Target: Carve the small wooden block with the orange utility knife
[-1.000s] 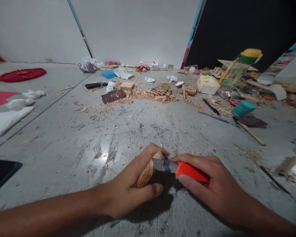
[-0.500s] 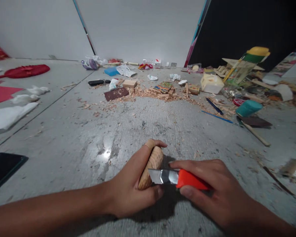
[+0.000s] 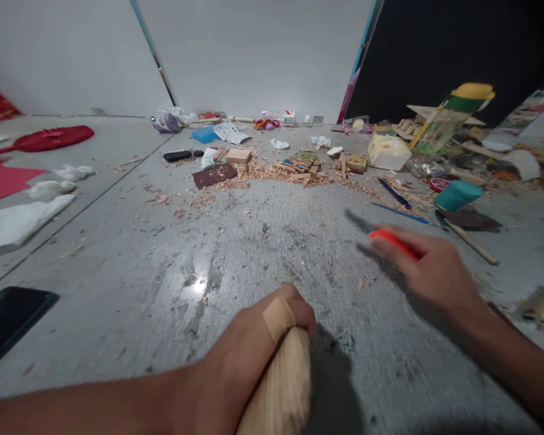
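Observation:
My left hand (image 3: 249, 356) grips a rounded pale wooden piece (image 3: 283, 386) low at the bottom centre, raised close to the camera; a plaster is wrapped round one finger. My right hand (image 3: 428, 272) is out to the right above the grey floor, blurred by motion, closed around an orange-handled utility knife (image 3: 392, 240) whose blade points away to the upper left. The knife is well apart from the wood.
Wood shavings and small wooden blocks (image 3: 294, 169) lie ahead. Clutter fills the right: a teal cup (image 3: 456, 194), a blue pencil (image 3: 401, 213), a wooden stick (image 3: 474, 244), a white box (image 3: 387, 152). A dark phone (image 3: 9, 314) lies at the left, near red cloth (image 3: 49, 138) and white tissues (image 3: 25, 217).
My right hand has swung the knife away from the wood, up and to the right. My left hand has lifted the wooden piece nearer the camera.

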### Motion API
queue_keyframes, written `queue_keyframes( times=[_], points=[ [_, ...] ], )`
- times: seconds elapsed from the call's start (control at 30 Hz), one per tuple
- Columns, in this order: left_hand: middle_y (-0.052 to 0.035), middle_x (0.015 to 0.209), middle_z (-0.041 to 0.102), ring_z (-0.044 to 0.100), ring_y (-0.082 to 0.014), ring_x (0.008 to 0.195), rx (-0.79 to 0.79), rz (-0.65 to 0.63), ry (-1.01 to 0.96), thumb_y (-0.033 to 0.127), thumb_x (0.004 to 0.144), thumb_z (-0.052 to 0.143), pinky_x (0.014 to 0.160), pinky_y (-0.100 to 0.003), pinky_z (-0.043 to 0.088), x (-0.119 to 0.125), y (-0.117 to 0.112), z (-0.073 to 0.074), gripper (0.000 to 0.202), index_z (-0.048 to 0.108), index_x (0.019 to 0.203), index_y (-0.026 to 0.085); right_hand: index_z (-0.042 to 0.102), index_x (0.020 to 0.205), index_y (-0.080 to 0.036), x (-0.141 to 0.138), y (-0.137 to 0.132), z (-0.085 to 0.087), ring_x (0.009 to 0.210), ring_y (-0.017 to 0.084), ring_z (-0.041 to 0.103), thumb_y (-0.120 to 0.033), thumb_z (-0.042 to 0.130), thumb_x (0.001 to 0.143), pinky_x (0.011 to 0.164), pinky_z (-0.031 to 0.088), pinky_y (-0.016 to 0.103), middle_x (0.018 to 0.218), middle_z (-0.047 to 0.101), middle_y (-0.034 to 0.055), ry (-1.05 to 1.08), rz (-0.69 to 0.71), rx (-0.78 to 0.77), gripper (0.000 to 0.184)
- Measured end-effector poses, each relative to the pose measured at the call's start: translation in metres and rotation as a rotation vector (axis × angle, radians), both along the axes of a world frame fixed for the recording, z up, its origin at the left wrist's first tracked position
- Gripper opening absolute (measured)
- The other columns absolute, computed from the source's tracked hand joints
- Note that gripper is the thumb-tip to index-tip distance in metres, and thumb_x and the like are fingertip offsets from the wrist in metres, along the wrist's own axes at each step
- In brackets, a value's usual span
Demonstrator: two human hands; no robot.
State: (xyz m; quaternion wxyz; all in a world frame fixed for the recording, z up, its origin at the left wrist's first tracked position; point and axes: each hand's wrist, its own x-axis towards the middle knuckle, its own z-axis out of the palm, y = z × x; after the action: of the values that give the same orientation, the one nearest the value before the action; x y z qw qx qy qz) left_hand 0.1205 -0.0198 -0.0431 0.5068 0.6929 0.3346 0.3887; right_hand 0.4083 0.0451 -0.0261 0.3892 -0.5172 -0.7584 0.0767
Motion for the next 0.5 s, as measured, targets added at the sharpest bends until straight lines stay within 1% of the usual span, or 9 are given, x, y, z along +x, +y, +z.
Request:
queue_keyframes(
  times=[0.03, 0.07, 0.1, 0.17, 0.23, 0.3, 0.37, 0.43, 0.5],
  points=[
    [-0.0042, 0.096, 0.060, 0.056, -0.0256, 0.083, 0.033, 0.011, 0.006, 0.044, 0.077, 0.076, 0.067, -0.038, 0.050, -0.002, -0.002, 0.000, 0.049, 0.058, 0.120, 0.030, 0.088, 0.105, -0.030, 0.004, 0.006, 0.002, 0.087, 0.033, 0.085, -0.055, 0.063, 0.108, 0.071, 0.071, 0.046, 0.097, 0.088, 0.0070, 0.010, -0.032, 0.006, 0.036],
    [-0.0038, 0.098, 0.059, 0.055, -0.0251, 0.084, 0.070, 0.021, 0.009, 0.042, 0.078, 0.076, 0.068, -0.038, 0.050, -0.004, -0.002, -0.001, 0.052, 0.057, 0.125, 0.031, 0.088, 0.110, -0.030, 0.005, 0.008, 0.005, 0.094, 0.033, 0.085, -0.054, 0.062, 0.109, 0.079, 0.071, 0.048, 0.105, 0.088, 0.0077, 0.013, -0.044, 0.006, 0.035],
    [-0.0033, 0.101, 0.058, 0.054, -0.0243, 0.085, 0.105, 0.026, 0.013, 0.038, 0.079, 0.077, 0.070, -0.037, 0.050, -0.006, -0.001, -0.002, 0.056, 0.055, 0.130, 0.033, 0.087, 0.113, -0.029, 0.003, 0.005, 0.007, 0.094, 0.032, 0.085, -0.052, 0.063, 0.109, 0.079, 0.071, 0.046, 0.108, 0.088, 0.0077, 0.008, -0.028, -0.001, 0.034],
    [-0.0030, 0.110, 0.058, 0.055, -0.0238, 0.091, 0.134, 0.034, 0.035, 0.032, 0.078, 0.077, 0.077, -0.037, 0.051, -0.008, 0.003, -0.004, 0.067, 0.051, 0.140, 0.035, 0.086, 0.119, -0.030, -0.006, -0.012, 0.009, 0.091, 0.028, 0.086, -0.049, 0.065, 0.109, 0.076, 0.071, 0.038, 0.110, 0.088, 0.0054, -0.004, 0.070, -0.038, 0.031],
    [-0.0036, 0.116, 0.058, 0.056, -0.0242, 0.097, 0.098, 0.039, 0.051, 0.032, 0.079, 0.077, 0.083, -0.038, 0.051, -0.008, 0.009, -0.005, 0.073, 0.047, 0.145, 0.033, 0.083, 0.127, -0.033, -0.016, -0.034, 0.006, 0.088, 0.024, 0.085, -0.045, 0.064, 0.109, 0.077, 0.070, 0.034, 0.109, 0.088, 0.0016, -0.022, 0.214, -0.077, 0.028],
    [-0.0031, 0.113, 0.057, 0.056, -0.0232, 0.095, 0.009, 0.068, 0.054, 0.031, 0.081, 0.075, 0.081, -0.037, 0.050, -0.005, 0.012, -0.004, 0.067, 0.047, 0.142, 0.030, 0.078, 0.135, -0.038, -0.022, -0.051, 0.000, 0.091, 0.022, 0.085, -0.044, 0.065, 0.108, 0.086, 0.069, 0.035, 0.113, 0.087, -0.0017, -0.049, 0.306, -0.087, 0.030],
    [0.0000, 0.102, 0.055, 0.054, -0.0198, 0.087, -0.049, 0.098, 0.052, 0.026, 0.081, 0.072, 0.075, -0.033, 0.047, -0.001, 0.014, -0.002, 0.057, 0.050, 0.133, 0.027, 0.074, 0.140, -0.042, -0.024, -0.060, -0.007, 0.095, 0.023, 0.085, -0.046, 0.067, 0.107, 0.092, 0.069, 0.039, 0.120, 0.086, -0.0036, -0.077, 0.338, -0.079, 0.034],
    [0.0021, 0.097, 0.054, 0.052, -0.0179, 0.083, -0.053, 0.127, 0.056, 0.018, 0.077, 0.070, 0.072, -0.031, 0.045, 0.003, 0.016, 0.002, 0.053, 0.052, 0.126, 0.025, 0.073, 0.141, -0.043, -0.023, -0.062, -0.011, 0.098, 0.023, 0.084, -0.046, 0.066, 0.106, 0.093, 0.068, 0.040, 0.123, 0.086, -0.0045, -0.092, 0.350, -0.085, 0.036],
    [0.0028, 0.096, 0.055, 0.052, -0.0172, 0.082, -0.020, 0.140, 0.069, 0.014, 0.074, 0.068, 0.072, -0.030, 0.044, 0.005, 0.017, 0.004, 0.051, 0.053, 0.122, 0.025, 0.072, 0.142, -0.043, -0.023, -0.061, -0.012, 0.098, 0.023, 0.084, -0.045, 0.066, 0.106, 0.094, 0.068, 0.040, 0.123, 0.086, -0.0048, -0.097, 0.354, -0.088, 0.037]
  ],
)
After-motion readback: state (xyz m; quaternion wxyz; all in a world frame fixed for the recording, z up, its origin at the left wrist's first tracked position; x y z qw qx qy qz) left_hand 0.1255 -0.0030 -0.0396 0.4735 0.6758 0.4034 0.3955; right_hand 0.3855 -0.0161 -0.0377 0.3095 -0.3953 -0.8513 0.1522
